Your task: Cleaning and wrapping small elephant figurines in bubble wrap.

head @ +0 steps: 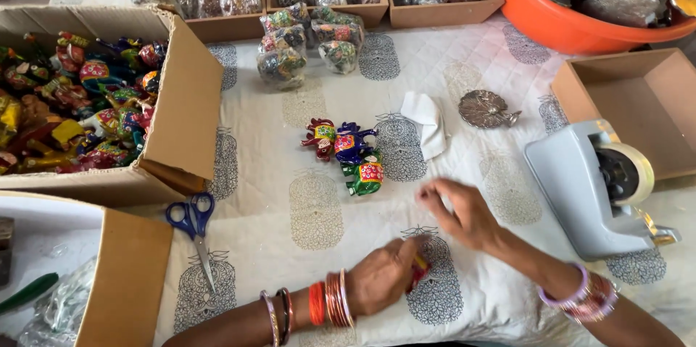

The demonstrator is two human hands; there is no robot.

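A carton of painted figurines (80, 100) is waiting at left; three elephant figurines (346, 151) are standing loose on the table (290, 129); the left hand (384, 278) is clamping a small red piece (419, 267), the right hand (460, 209) hovering open, several wrapped bundles (304, 42) already sitting behind

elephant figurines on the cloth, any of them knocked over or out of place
One looks off: the green elephant lies tipped on its side, while the red elephant and blue elephant beside it stand upright. The left hand holds a small red item, too hidden to identify.
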